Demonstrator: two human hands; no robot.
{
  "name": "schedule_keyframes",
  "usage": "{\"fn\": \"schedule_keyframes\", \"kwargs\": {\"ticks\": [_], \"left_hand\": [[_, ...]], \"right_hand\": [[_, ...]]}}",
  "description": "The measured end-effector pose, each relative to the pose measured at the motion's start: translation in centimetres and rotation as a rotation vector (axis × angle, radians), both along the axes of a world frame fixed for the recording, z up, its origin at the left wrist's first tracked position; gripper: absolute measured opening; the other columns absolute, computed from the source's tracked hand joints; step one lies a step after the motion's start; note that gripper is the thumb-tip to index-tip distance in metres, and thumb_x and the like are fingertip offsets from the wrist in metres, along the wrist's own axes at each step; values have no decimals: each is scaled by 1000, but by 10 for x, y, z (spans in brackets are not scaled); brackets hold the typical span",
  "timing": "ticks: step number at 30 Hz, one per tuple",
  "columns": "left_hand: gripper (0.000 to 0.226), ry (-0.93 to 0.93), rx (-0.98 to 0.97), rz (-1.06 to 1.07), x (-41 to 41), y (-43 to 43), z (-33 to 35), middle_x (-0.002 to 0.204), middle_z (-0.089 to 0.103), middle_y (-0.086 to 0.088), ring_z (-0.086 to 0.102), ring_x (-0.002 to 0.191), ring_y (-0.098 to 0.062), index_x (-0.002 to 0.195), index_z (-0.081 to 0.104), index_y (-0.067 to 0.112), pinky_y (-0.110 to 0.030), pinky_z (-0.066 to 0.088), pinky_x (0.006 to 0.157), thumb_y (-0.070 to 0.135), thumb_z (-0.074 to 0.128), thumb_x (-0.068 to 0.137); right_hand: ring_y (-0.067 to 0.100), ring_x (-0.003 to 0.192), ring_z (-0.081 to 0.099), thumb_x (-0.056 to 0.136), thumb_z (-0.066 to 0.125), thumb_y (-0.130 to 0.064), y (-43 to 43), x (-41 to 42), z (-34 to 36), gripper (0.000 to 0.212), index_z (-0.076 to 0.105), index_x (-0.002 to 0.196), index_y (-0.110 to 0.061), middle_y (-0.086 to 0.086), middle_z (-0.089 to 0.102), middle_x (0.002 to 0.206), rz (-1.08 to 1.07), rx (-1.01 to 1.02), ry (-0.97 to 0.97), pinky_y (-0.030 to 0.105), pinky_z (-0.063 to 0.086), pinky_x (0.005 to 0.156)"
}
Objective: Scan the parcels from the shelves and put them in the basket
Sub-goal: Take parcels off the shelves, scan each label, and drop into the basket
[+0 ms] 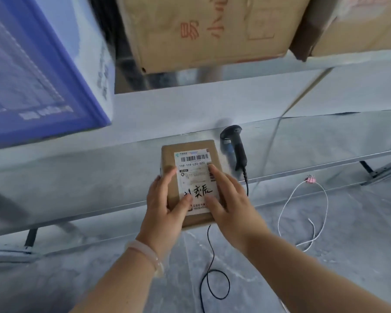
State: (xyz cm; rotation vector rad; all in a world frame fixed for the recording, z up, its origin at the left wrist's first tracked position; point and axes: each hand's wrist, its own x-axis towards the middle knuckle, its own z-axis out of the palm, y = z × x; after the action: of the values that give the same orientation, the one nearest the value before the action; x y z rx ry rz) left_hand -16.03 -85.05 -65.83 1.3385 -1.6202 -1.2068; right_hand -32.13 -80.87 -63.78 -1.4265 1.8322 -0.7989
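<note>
The left hand and right hand each grip the near half of the parcel, thumbs on its label and fingers round its sides. It lies flat at the near edge of the shelf, with the scanner just to its right. It looks a small, stiff carton, probably light and not slippery, so the side edges should give the surest hold.

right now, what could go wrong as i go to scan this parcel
The barcode scanner lies on the shelf, so one hand must leave the small parcel, which juts past the shelf edge and could drop.
The scanner's black cable hangs off the shelf beside the parcel and loops on the floor, a snag or trip hazard.
Fingers of the right hand overlap the right side of the label and may hide a code.
</note>
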Motion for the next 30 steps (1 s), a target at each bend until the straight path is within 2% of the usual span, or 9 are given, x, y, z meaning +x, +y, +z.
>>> {"fn": "schedule_keyframes", "kwargs": {"ticks": [2,3,5,8,13,18,21,26,30], "left_hand": [[65,-7,-25,17,0,-15,-15,139,34,15,38,136,-11,121,32,67,-37,46,108,19,65,93],[65,-12,-50,23,-1,-21,-21,135,34,18,39,134,-10,120,32,68,-34,46,107,18,66,93],[63,-31,-83,27,0,-32,-29,133,33,16,39,130,-8,119,31,64,-15,44,102,18,64,93],[59,-59,-87,29,0,-47,-43,136,32,11,38,128,-9,119,29,61,5,38,82,20,62,95],[55,-18,-66,34,1,-56,-60,139,33,14,44,126,-10,121,30,63,1,40,76,25,60,95],[54,-27,-60,53,4,-58,-73,143,30,15,41,125,-6,118,28,67,-2,35,78,29,58,96],[51,-44,-58,57,7,-57,-81,145,28,14,40,121,-1,123,26,65,4,39,70,31,55,97],[48,-25,-49,96,17,-49,-85,145,34,13,39,120,9,137,32,52,8,35,74,29,51,100],[47,18,-20,105,24,-35,-70,143,40,13,43,129,-4,136,35,54,-7,45,86,27,51,100]], "right_hand": [[5,134,33,96,38,-53,-23,-8,-11,54,21,147,-50,-19,29,149,51,-45,75,28,34,108],[7,135,32,95,33,-59,-34,-11,-16,55,23,148,-46,-16,31,149,69,-77,108,31,32,111],[11,137,32,94,27,-63,-57,-21,-27,59,25,148,-41,-13,34,150,75,-117,200,37,31,114],[19,140,27,97,37,-50,-95,-43,-45,58,21,151,-35,-5,29,155,-52,-88,425,38,26,113],[26,147,6,94,46,-45,-140,-68,-78,78,-2,153,-31,3,1,162,-97,111,709,44,14,118],[33,140,23,94,46,-32,-174,-82,-94,78,-5,153,-33,5,1,160,-226,167,603,47,32,107],[37,128,40,93,38,-15,-179,-84,-101,76,-5,153,-35,10,17,155,-242,200,588,45,39,99],[34,111,54,90,38,-9,-164,-81,-96,78,4,153,-39,11,40,139,-239,163,530,39,44,84],[31,93,58,87,52,-15,-135,-66,-84,87,-1,152,-38,12,53,115,-204,232,336,40,51,77]]}}
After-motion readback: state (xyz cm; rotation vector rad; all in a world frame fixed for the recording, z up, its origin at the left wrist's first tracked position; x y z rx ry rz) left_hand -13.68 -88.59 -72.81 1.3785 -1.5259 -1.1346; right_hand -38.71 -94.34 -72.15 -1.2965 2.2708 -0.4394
